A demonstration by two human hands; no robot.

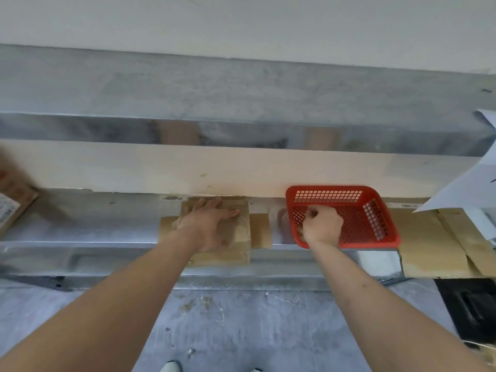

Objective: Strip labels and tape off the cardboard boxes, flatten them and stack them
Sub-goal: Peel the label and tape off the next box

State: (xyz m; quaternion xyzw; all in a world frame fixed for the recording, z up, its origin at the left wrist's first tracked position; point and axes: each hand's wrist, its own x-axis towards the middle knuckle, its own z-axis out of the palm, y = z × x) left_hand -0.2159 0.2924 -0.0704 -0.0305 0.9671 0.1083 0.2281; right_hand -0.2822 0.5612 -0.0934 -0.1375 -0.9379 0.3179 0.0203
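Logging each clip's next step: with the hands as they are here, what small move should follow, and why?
Probably the right hand lets go into the red basket and withdraws. Its fingers are curled in a grip over the basket, though what they hold is hidden. The left hand lies flat on the small cardboard box, which still needs flattening.

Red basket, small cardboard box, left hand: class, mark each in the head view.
red basket point(375, 210): head view, right mesh wall.
small cardboard box point(241, 224): head view, top face.
left hand point(208, 224): head view, back of hand.
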